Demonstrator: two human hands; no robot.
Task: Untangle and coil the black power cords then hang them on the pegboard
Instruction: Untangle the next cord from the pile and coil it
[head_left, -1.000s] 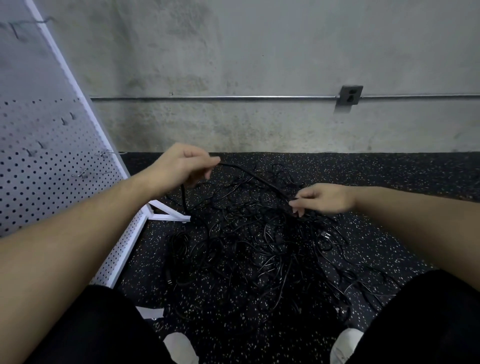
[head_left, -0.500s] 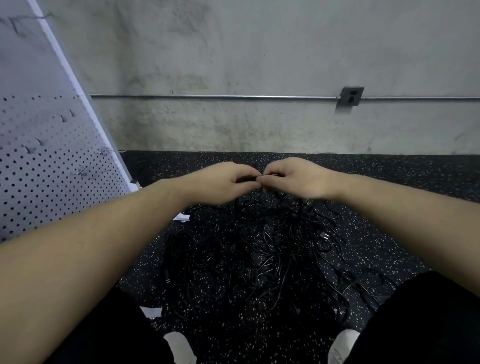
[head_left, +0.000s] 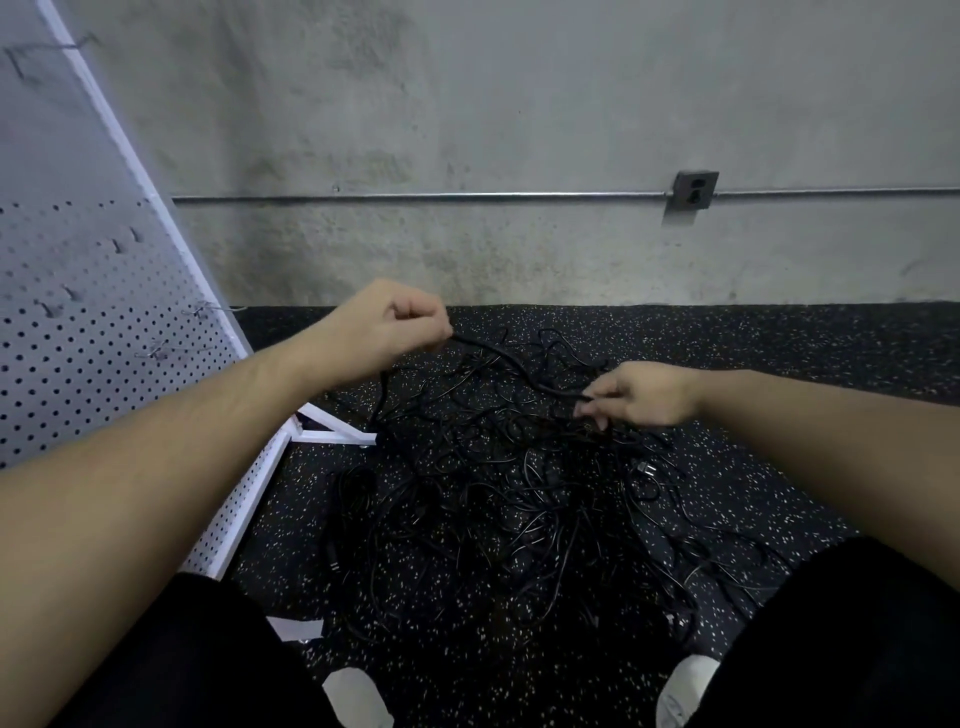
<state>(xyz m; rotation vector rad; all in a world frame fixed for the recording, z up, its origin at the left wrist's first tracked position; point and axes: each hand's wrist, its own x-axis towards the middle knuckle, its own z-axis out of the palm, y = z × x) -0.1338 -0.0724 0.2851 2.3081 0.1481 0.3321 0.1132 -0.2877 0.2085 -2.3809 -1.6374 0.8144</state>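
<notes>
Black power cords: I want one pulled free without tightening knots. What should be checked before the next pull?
1. Left hand grips the cord: ok.
2. Right hand pinches the same cord: ok.
3. Span between hands free of other loops: ok.
4. Cord's far end free in the pile: cannot tell.
5. Pegboard hooks within view for hanging: ok.
6. Any cord coiled yet: not ok.

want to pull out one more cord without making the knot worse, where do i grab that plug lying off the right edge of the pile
Pinch the plug by its stubby body, coming from the right and above: it lies loose at the tangled pile's edge, with bare floor on that side.
</notes>
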